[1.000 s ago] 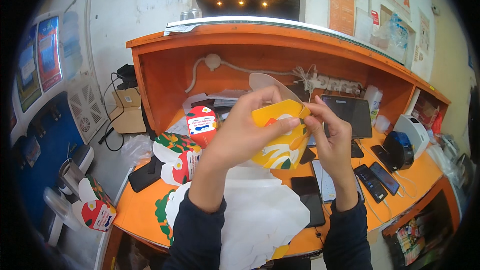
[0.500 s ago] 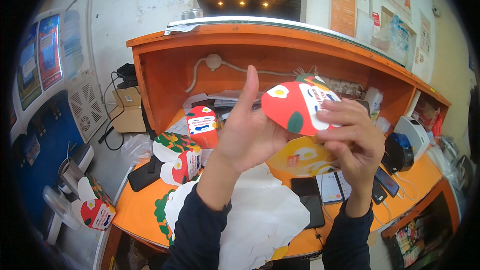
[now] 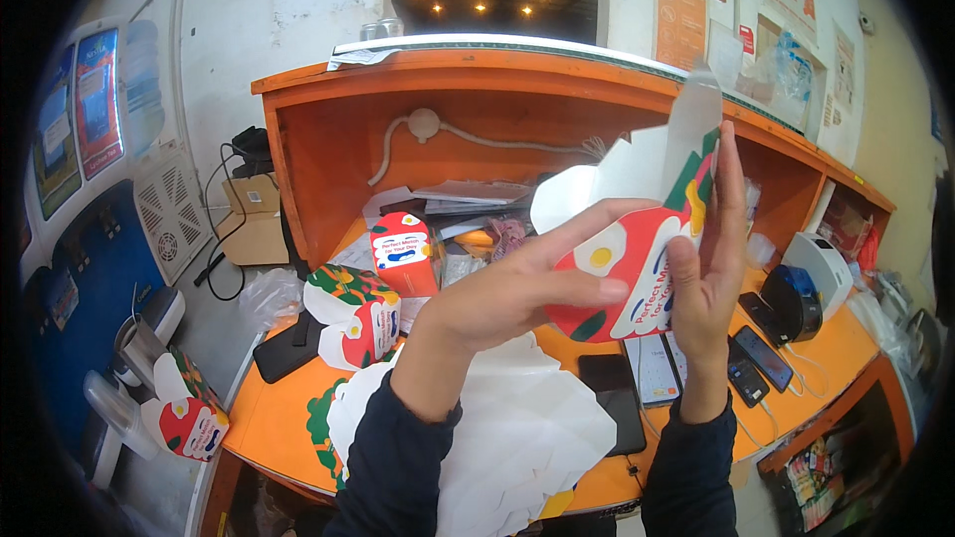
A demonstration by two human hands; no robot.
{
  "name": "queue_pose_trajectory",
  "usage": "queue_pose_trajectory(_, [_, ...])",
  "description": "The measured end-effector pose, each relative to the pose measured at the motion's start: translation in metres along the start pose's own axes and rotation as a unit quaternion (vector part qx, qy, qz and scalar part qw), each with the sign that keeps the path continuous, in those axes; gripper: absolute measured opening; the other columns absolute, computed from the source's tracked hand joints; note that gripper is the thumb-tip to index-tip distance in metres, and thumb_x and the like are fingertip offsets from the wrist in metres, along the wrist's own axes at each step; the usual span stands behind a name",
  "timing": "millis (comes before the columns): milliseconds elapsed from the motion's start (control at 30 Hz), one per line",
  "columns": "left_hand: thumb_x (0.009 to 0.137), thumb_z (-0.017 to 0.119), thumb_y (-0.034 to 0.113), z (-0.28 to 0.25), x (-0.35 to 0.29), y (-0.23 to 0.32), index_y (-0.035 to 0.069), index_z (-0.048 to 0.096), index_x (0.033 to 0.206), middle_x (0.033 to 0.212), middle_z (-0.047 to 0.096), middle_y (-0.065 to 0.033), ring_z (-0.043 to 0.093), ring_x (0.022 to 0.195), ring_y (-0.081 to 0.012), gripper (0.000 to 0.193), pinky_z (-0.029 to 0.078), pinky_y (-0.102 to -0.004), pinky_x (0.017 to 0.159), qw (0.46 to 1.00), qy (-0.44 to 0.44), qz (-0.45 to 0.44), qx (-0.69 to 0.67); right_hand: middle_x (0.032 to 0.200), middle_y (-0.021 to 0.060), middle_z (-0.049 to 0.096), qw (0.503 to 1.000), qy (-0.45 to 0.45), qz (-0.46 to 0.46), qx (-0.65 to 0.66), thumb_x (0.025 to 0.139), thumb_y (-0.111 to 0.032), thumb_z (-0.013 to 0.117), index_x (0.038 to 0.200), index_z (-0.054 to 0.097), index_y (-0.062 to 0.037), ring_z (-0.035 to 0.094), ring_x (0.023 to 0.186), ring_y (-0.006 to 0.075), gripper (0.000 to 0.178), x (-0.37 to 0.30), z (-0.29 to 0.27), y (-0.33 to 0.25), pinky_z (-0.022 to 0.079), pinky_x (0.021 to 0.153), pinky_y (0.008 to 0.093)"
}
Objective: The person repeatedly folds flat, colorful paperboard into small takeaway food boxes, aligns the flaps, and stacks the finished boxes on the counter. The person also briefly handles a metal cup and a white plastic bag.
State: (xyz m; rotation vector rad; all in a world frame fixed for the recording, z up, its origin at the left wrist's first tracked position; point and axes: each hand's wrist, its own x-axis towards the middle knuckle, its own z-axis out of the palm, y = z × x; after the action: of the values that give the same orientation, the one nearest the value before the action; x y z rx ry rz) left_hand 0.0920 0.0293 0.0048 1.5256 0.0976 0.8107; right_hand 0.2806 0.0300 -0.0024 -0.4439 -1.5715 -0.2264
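Note:
Above the counter, both of my hands hold a red, white and green takeaway food carton upright. Its white inner flaps stand open at the top, and fried-egg prints show on its front. My left hand grips the carton's left side, thumb across the front and index finger along the upper edge. On the other side, my right hand presses with straight fingers against the wall, its thumb bent over the front. Below my hands lies a pile of flat white carton blanks. The carton's underside and back are hidden.
Formed cartons stand on the orange counter: a closed one and an open one. Another open carton is at far left. Phones with cables lie right. An orange shelf rises behind.
The carton has turned from lying tilted to upright, its flaps now spread at the top. My left hand has gone from open with thumb raised to gripping it; my right hand has shifted to its side.

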Motion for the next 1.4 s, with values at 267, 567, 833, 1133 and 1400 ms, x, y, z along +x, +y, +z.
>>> queue_pose_trajectory(267, [0.084, 0.062, 0.030, -0.002, -0.001, 0.005, -0.006, 0.039, 0.128, 0.121, 0.054, -0.0177, 0.060, 0.106, -0.0253, 0.061, 0.052, -0.0332, 0.088, 0.996, 0.027, -0.031, -0.075, 0.149, 0.0204, 0.022, 0.992, -0.096, -0.055, -0.057, 0.073, -0.026, 0.074, 0.144, 0.023, -0.0050, 0.029, 0.135, 0.0359, 0.089, -0.007, 0.009, -0.010, 0.027, 0.109, 0.0390])
queue_pose_trajectory(567, [0.086, 0.063, 0.024, -0.011, -0.002, 0.001, -0.003, 0.049, 0.126, 0.117, 0.057, -0.0083, 0.056, 0.104, -0.0143, 0.050, 0.041, -0.0270, 0.093, 1.000, -0.025, -0.010, 0.002, 0.138, 0.0156, 0.042, 0.995, -0.082, -0.016, -0.046, 0.074, -0.026, 0.073, 0.135, 0.040, -0.0057, 0.037, 0.130, 0.0329, 0.072, -0.006, 0.007, -0.015, 0.024, 0.110, 0.0443])
queue_pose_trajectory(833, [0.091, 0.056, 0.027, -0.016, 0.001, -0.014, 0.000, 0.046, 0.130, 0.127, 0.052, -0.0104, 0.050, 0.117, -0.0171, 0.049, 0.038, -0.0312, 0.099, 0.997, -0.020, 0.031, -0.070, 0.113, 0.0051, 0.063, 0.991, -0.097, -0.050, -0.083, 0.077, -0.024, 0.070, 0.096, 0.069, -0.0114, 0.050, 0.117, 0.0276, 0.023, -0.004, -0.001, -0.009, 0.028, 0.105, 0.0474])
queue_pose_trajectory(1133, [0.095, 0.048, 0.037, -0.004, 0.001, 0.003, 0.000, 0.042, 0.129, 0.125, 0.052, -0.0145, 0.053, 0.116, -0.0244, 0.051, 0.045, -0.0384, 0.095, 0.984, 0.136, 0.089, -0.078, 0.111, 0.0070, 0.058, 0.993, -0.120, 0.010, 0.019, 0.077, -0.029, 0.070, 0.074, 0.064, -0.0071, 0.038, 0.123, 0.0317, 0.023, -0.001, -0.015, -0.005, 0.027, 0.101, 0.0446])
queue_pose_trajectory(1400, [0.090, 0.061, 0.027, 0.015, -0.004, 0.011, -0.002, 0.057, 0.110, 0.099, 0.064, -0.0062, 0.059, 0.089, -0.0110, 0.035, 0.048, -0.0244, 0.078, 0.930, 0.236, 0.136, 0.247, 0.131, 0.0112, 0.046, 0.989, -0.120, 0.083, 0.004, 0.082, -0.031, 0.065, 0.079, 0.061, -0.0079, 0.032, 0.126, 0.0309, 0.023, -0.004, -0.008, -0.001, 0.019, 0.105, 0.0456])
